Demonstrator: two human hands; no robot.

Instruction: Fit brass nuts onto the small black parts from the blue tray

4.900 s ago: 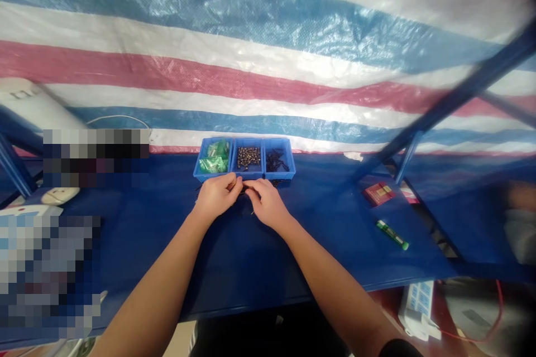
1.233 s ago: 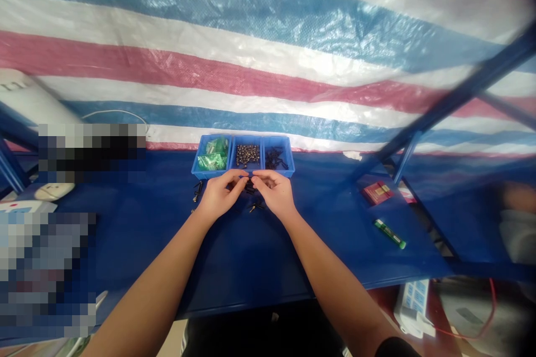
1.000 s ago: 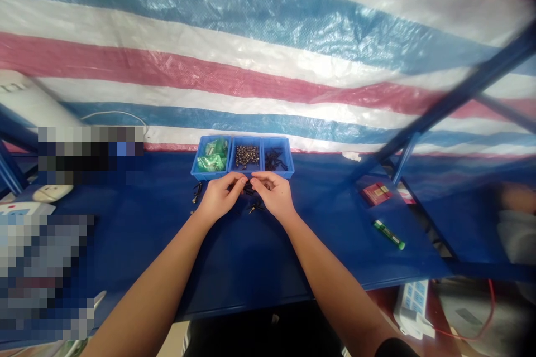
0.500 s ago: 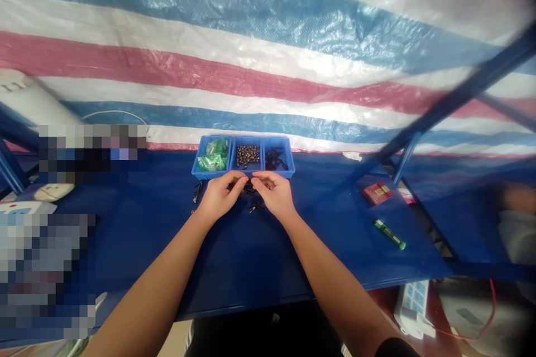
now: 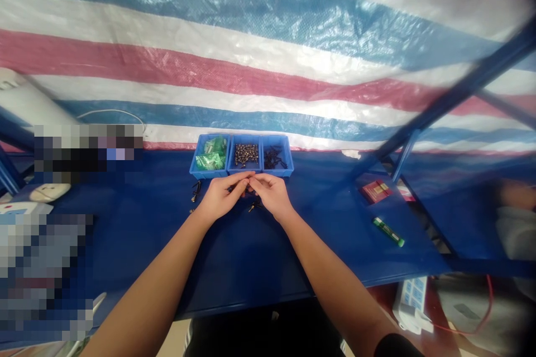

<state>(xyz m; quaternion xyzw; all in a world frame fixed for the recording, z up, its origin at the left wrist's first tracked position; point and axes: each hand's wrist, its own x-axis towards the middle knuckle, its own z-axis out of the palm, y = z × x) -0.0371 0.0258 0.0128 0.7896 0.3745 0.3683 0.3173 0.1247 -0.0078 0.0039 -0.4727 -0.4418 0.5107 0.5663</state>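
Here, two bare forearms reach forward from the lower edge over a dark blue surface [image 5: 234, 256]. The left hand [image 5: 220, 198] and the right hand [image 5: 272, 196] meet at the middle, knuckles up. Each grip is narrow, with thumb and fingers pinched and the fingertips [image 5: 250, 179] of both hands touching one another. Whatever lies inside the pinch is too small to make out. Loose dark screws [image 5: 254, 207] lie on the surface just under and beside the hands, and a few more [image 5: 195, 191] sit a little to the left. To the right, well apart from the hands, lie a green stick-shaped item [image 5: 388, 231] and, beyond it, a small red box [image 5: 378, 191]. Just past the fingertips stands a blue tray [image 5: 242, 170] with three compartments in a row — green packets [image 5: 210, 154] in the left one, brownish metal pieces [image 5: 245, 154] in the middle one, black screws [image 5: 274, 157] in the right one. Behind the tray hangs a striped tarpaulin [image 5: 268, 67] in blue, white and red, which fills the upper half of the view, with a slanting blue metal strut [image 5: 452, 95] crossing it at the right.
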